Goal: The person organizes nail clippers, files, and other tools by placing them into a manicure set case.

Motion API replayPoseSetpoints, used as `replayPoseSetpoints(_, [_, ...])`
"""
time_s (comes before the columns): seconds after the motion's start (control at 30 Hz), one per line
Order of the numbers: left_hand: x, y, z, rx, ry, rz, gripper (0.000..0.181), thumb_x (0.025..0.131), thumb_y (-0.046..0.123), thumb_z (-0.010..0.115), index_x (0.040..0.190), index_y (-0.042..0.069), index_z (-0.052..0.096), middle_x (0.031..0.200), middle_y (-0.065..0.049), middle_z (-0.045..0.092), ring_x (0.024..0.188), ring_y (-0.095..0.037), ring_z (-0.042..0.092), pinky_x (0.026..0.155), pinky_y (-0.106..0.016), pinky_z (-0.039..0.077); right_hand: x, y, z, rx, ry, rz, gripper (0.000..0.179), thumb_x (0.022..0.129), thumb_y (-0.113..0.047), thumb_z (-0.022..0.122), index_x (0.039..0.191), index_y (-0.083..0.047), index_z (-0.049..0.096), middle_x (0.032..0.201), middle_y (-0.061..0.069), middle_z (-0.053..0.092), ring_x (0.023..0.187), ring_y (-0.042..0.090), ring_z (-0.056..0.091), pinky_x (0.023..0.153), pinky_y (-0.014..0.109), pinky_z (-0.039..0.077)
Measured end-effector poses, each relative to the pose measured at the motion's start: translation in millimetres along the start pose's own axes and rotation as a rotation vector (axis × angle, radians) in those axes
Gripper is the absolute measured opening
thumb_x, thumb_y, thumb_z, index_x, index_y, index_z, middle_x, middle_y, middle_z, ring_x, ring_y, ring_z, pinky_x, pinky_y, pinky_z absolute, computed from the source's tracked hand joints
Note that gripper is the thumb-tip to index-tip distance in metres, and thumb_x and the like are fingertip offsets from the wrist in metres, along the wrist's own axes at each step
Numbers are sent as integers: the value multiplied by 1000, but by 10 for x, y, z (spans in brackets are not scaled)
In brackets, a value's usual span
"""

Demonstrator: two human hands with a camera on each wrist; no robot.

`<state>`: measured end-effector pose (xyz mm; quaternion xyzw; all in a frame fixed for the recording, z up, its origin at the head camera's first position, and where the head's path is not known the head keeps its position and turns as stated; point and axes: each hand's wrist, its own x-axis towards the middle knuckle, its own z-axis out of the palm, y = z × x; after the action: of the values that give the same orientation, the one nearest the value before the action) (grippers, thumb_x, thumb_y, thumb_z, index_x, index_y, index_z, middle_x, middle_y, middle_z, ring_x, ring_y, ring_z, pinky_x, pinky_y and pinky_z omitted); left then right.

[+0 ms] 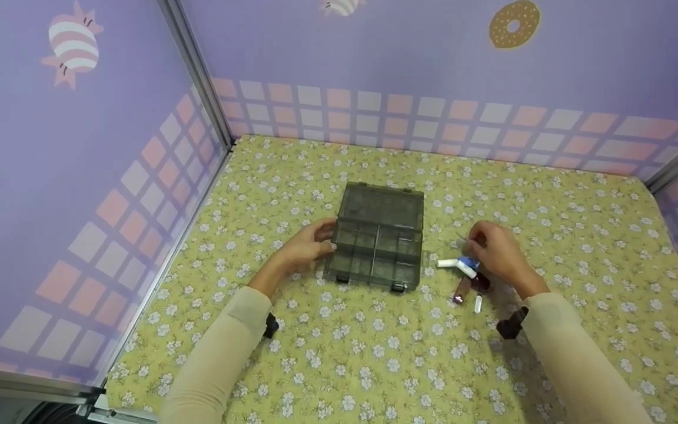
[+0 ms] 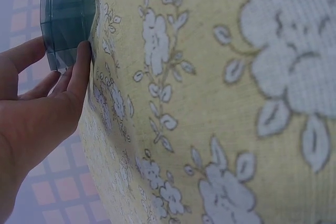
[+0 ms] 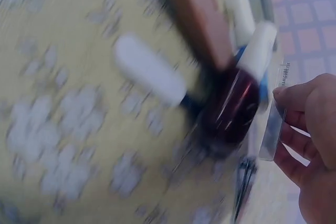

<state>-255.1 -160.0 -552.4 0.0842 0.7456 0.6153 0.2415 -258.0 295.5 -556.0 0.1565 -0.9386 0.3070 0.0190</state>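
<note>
A translucent dark plastic compartment box lies with its lid folded open to the back; no items show in its compartments. My left hand grips the box's left side between thumb and fingers, as the left wrist view also shows. My right hand pinches a thin, flat, clear strip with small dark lettering by its edge. Just below that hand lie a dark red nail polish bottle with a white cap, a brown piece with a shiny end and a small white-handled item.
A blue item and another white cap belong to the same pile, right of the box. Thin metal pieces show near the strip. Flowered yellow cloth covers the table; patterned purple panels stand around it.
</note>
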Motion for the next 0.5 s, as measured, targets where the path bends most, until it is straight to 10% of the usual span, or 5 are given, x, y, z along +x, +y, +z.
replayPoseSetpoints(0.5, [-27,-14,-9,11,-2,13,68,108,4,59,168,9,27,170,-15,31,156,-31,32,119,-50,42,221,-367,132,69,-1,-70,8,102,-5,71,98,0,67,94,12,68,85,28,67,76,48,58])
